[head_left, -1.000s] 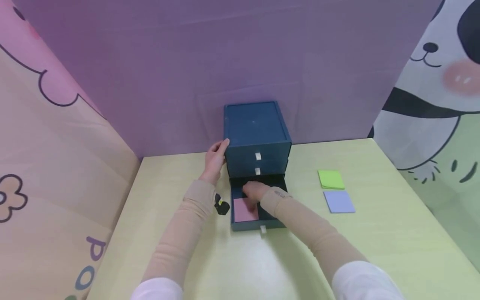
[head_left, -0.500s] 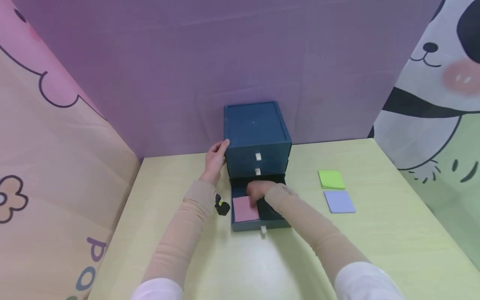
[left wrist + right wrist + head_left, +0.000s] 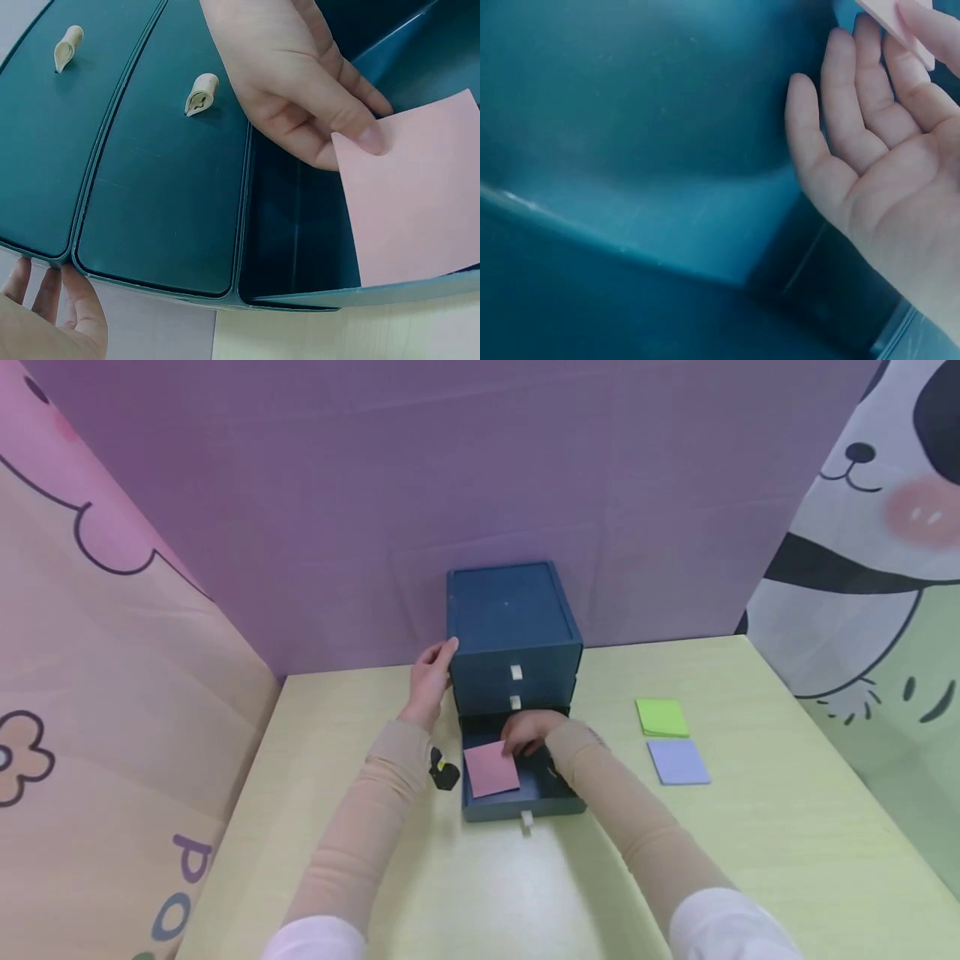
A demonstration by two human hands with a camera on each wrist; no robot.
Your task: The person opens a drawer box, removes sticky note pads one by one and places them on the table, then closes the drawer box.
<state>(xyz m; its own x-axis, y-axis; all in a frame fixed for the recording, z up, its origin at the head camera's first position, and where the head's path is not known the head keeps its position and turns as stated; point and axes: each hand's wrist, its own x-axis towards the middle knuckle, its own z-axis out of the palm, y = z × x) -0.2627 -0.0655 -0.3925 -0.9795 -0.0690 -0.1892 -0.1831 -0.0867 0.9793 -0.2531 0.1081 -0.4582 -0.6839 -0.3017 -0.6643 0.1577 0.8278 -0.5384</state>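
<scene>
My right hand (image 3: 530, 732) reaches into the pulled-out bottom drawer (image 3: 495, 812) of a dark blue drawer cabinet (image 3: 513, 610). Its thumb and fingers pinch one corner of a square pink sticky note pad (image 3: 491, 770), which sits slightly turned at the drawer's left side. The pinch shows plainly in the left wrist view, thumb on top of the pink pad (image 3: 412, 191). In the right wrist view the other fingers are half extended beneath. Against the cabinet's left side rests my left hand (image 3: 431, 677), its fingertips (image 3: 82, 285) touching the edge with fairly straight fingers.
Two upper drawers stay closed, each with a small pale pull tab (image 3: 516, 672). Right of the cabinet, a green sticky note pad (image 3: 662, 718) and a lavender one (image 3: 678, 762) lie on the pale table (image 3: 780, 827). A purple curtain (image 3: 337, 527) hangs behind the cabinet.
My right hand has shifted slightly right and up inside the drawer. The pink pad has turned a little and lifted toward the back. My left hand has stayed in place.
</scene>
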